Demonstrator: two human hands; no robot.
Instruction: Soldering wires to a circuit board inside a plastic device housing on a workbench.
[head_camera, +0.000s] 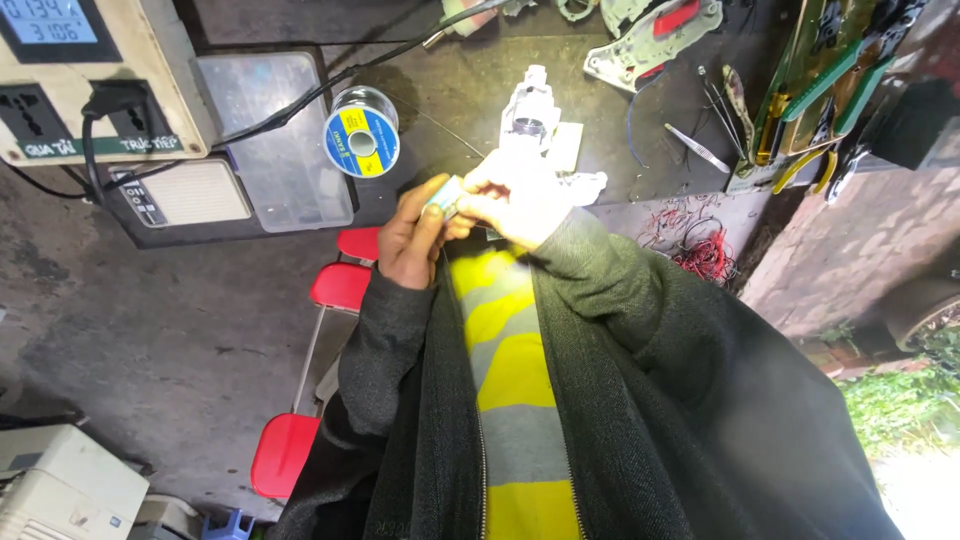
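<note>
Over a cluttered workbench (420, 110), both hands' fingers (455, 205) pinch shut on 1 small, possibly metallic part (445, 198).

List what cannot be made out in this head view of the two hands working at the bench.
- Small pale item pinched between left hand and right hand: the fingers cover most of it; kind unclear.
- Right hand: glare washes out its detail.
- White device beyond the hands: overexposed.
- Tools at top right: cut by the frame edge.
</note>
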